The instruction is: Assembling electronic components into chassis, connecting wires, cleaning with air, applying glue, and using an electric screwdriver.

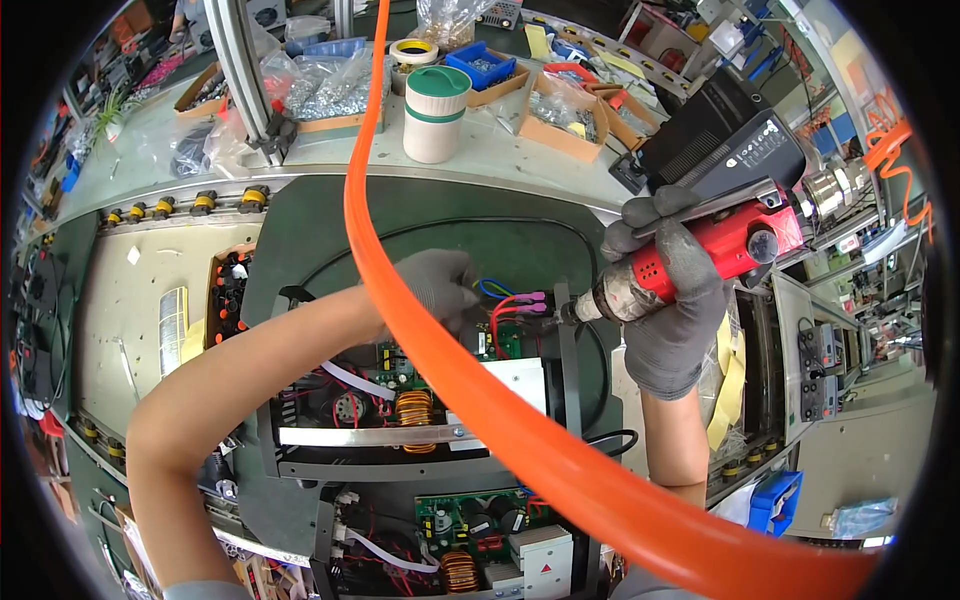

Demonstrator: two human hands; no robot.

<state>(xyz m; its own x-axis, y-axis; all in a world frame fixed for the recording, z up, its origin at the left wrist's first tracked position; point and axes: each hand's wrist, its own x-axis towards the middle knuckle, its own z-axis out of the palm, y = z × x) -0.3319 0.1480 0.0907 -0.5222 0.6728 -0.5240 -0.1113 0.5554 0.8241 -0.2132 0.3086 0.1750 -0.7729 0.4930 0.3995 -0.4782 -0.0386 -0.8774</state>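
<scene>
My right hand [675, 310], in a grey glove, is wrapped round a red air screwdriver [690, 255]. The tool lies almost level, its nose pointing left at the upper right frame edge of an open electronics chassis [370, 470]. My left hand [435, 283], also gloved, reaches over the chassis's far side with curled fingers. What they pinch, if anything, is hidden. Beside those fingers are red wires with pink terminals [530, 300] and a blue-and-yellow wire loop [492, 288]. A copper coil [415, 408], green circuit boards and a metal crossbar [365, 437] show inside.
An orange hose [500, 420] crosses the view in front of everything. Nearer me sits a second open chassis [440, 590]. Beyond the dark green work board [330, 215] stand a white jar with green lid [435, 115], parts boxes [565, 115] and a black machine [720, 130].
</scene>
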